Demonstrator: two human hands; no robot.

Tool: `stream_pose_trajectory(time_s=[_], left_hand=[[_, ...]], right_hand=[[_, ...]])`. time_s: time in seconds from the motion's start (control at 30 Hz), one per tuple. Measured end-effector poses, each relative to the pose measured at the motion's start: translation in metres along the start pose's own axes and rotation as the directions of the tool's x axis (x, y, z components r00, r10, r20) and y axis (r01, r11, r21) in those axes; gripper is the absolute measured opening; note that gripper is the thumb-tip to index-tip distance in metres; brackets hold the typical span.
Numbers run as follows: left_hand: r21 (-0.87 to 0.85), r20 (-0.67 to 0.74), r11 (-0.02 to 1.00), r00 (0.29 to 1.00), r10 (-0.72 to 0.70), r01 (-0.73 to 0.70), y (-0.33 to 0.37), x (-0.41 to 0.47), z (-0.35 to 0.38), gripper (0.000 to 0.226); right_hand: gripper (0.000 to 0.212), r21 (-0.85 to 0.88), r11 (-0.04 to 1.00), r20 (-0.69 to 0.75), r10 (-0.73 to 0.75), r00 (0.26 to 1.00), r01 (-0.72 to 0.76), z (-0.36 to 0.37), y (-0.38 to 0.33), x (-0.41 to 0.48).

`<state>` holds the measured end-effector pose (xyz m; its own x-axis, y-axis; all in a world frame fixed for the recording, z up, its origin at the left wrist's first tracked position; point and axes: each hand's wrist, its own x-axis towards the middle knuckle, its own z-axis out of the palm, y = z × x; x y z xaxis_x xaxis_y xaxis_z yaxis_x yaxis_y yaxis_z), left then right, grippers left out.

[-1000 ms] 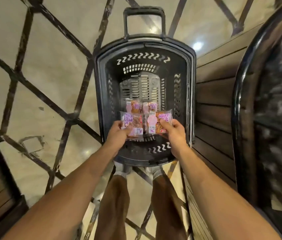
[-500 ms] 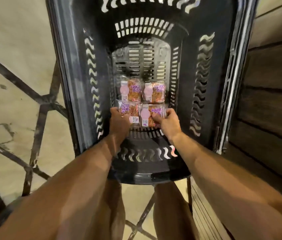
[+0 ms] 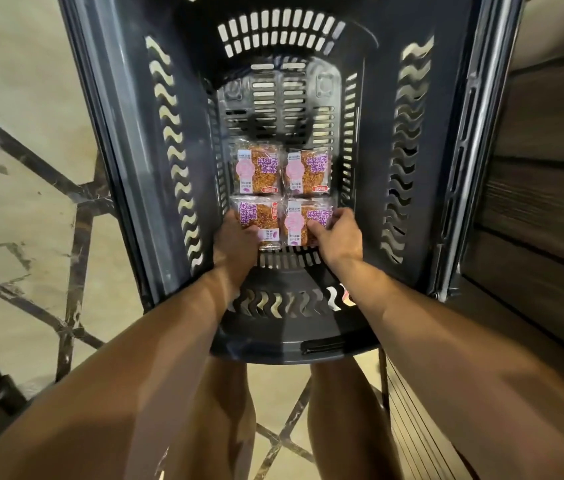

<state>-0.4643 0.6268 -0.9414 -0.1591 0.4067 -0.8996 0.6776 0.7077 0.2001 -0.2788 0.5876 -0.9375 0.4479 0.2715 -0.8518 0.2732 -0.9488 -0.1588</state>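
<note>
A dark plastic shopping basket (image 3: 128, 140) stands on the floor below me. Several clear snack packets with orange contents and purple-pink labels lie flat on its slotted bottom in two rows. The two far packets are the far-left packet (image 3: 256, 170) and the far-right packet (image 3: 308, 172). My left hand (image 3: 235, 242) grips the near-left packet (image 3: 259, 216) at its near left corner. My right hand (image 3: 337, 233) pinches the near-right packet (image 3: 303, 221) at its right edge, thumb on top. Both near packets sit right behind the far ones.
The basket's tall perforated walls close in on both sides of my arms. A dark wooden slatted unit (image 3: 533, 209) stands just right of the basket. A beige marble floor with dark inlay lines (image 3: 31, 168) lies to the left. My legs (image 3: 225, 427) are below.
My head has dropped closer to the basket. Both hands have carried the two near packets down to the basket bottom, just behind the first pair.
</note>
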Motion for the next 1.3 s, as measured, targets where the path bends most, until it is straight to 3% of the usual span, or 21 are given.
stream_pose_trajectory(time_s=[0.2,0.37,0.5,0.6,0.73,0.87,1.0,1.3], left_hand=[[-0.042,-0.018,0.999,1.000,0.015,-0.016,0.014,-0.026,-0.012,0.049],[0.021,-0.056,0.986,0.984,0.169,-0.168,0.039,-0.067,-0.028,0.059],[0.182,-0.043,0.928,0.940,0.339,-0.326,0.075,-0.114,-0.060,0.073],[0.301,-0.055,0.846,0.878,0.476,-0.440,0.109,-0.157,-0.095,0.061],[0.374,-0.122,0.787,0.816,0.565,-0.490,0.153,-0.233,-0.154,0.053],[0.637,-0.113,0.644,0.776,0.621,-0.423,0.192,-0.329,-0.229,0.066],[0.791,-0.177,0.528,0.711,0.680,-0.308,0.223,-0.442,-0.298,0.061],[0.820,-0.343,0.528,0.550,0.762,-0.220,0.282,-0.665,-0.388,0.058]], right_hand=[[0.064,0.038,0.999,0.005,0.034,0.999,-0.034,-0.016,-0.007,-0.006],[0.078,0.030,0.999,-0.011,0.012,1.000,-0.012,-0.038,-0.027,-0.033],[0.077,-0.015,0.994,-0.058,-0.106,0.993,0.106,-0.066,-0.054,-0.077],[0.073,-0.140,0.961,-0.055,-0.249,0.967,0.239,-0.095,-0.083,-0.127],[0.068,-0.438,0.810,-0.057,-0.459,0.887,0.390,-0.149,-0.132,-0.214],[0.064,-0.484,0.739,-0.054,-0.560,0.827,0.469,-0.210,-0.185,-0.314],[0.061,-0.550,0.636,-0.089,-0.689,0.719,0.541,-0.282,-0.226,-0.415],[0.061,-0.678,0.467,-0.235,-0.870,0.435,0.568,-0.442,-0.270,-0.603]])
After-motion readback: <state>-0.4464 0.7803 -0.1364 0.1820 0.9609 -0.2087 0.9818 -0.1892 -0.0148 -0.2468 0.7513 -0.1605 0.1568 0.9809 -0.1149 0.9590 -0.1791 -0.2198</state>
